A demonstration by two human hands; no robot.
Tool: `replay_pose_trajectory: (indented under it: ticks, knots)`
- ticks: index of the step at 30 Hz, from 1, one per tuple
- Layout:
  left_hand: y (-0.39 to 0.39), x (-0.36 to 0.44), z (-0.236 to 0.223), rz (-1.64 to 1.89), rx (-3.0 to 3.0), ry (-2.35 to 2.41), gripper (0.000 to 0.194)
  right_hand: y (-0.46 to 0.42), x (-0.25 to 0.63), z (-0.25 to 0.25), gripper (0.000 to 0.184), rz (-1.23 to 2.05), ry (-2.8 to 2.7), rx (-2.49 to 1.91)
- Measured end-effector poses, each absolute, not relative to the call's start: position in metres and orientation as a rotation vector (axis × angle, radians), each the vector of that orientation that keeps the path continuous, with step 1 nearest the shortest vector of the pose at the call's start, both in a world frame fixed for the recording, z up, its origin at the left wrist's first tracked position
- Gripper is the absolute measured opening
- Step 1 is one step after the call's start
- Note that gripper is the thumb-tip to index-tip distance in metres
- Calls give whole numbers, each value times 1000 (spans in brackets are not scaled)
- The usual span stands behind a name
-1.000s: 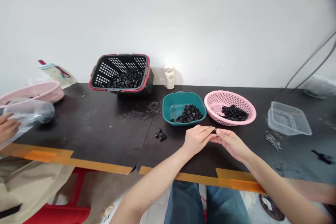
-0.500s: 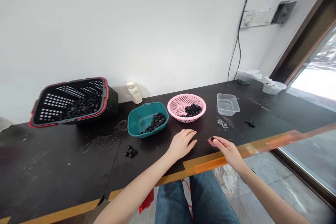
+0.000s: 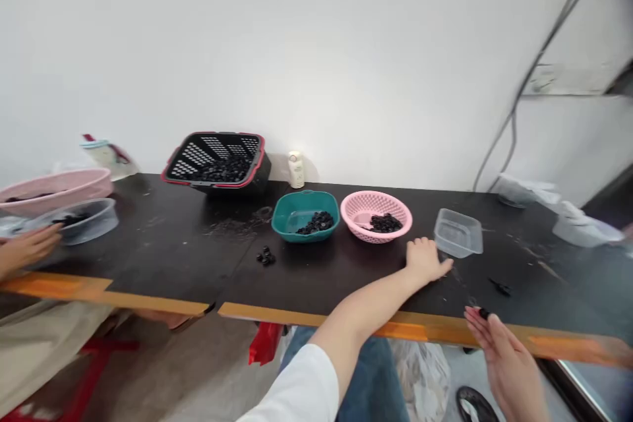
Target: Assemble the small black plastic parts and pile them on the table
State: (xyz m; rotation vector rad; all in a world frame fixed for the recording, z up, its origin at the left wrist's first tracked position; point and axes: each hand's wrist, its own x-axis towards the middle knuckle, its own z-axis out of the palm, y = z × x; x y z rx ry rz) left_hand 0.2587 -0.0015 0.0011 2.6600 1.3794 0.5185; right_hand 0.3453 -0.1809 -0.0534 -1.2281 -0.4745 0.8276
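Note:
My left hand (image 3: 424, 260) reaches across the tabletop beside a clear plastic tub (image 3: 459, 232), thumb spread away from the fingers. Its palm side is hidden, and the small pale sticks by the tub are mostly out of sight. My right hand (image 3: 509, 353), palm up at the table's front edge, pinches a small black round piece (image 3: 483, 313). Left of my left hand stands a pink basket (image 3: 357, 214) with black pieces in it. A teal basin (image 3: 281, 221) next to it holds more of them. Several loose black pieces (image 3: 266, 256) lie in front of the basin.
A black basket with a red rim (image 3: 180, 171) and a white bottle (image 3: 296, 170) stand along the wall. A small dark tool (image 3: 500, 287) lies at right. Far left, a co-worker's hand (image 3: 32, 247) is at a clear bowl (image 3: 101, 224). Orange tape (image 3: 287, 313) runs along the front edge.
My left hand has moved right and forward from the pink basket to the clear tub. My right hand has drawn back over the table edge with the black piece. The view has turned left.

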Motion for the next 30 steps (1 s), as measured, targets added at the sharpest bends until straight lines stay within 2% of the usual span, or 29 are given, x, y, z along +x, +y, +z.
replay_pose_trajectory:
  ticks: [3,7,10,14,16,20,23,27,30]
  knots:
    - [-10,249,-2,555,2676,1334,48,-179,342,-48,31,849,-509,-1204]
    - [-29,226,-2,562,2713,1265,38,-172,334,-43,29,901,-489,-1185]
    - [-51,208,3,598,2610,1170,38,-169,321,-41,30,1013,-472,-1170]
    - [-90,176,2,613,2301,729,41,-176,296,-42,33,1176,-455,-1117]
    - [-107,161,-1,648,2144,661,42,-180,286,-45,35,1265,-479,-1078]
    - [-117,139,1,667,1872,907,51,-177,279,-44,25,1315,-494,-1062]
    - [-103,139,13,337,2046,1117,48,-174,288,-30,16,1261,-384,-1063]
    - [-76,172,20,212,2225,1111,47,-186,313,-8,28,1259,-203,-969]
    - [-68,201,17,187,2326,1119,46,-207,328,-4,27,1220,-167,-932]
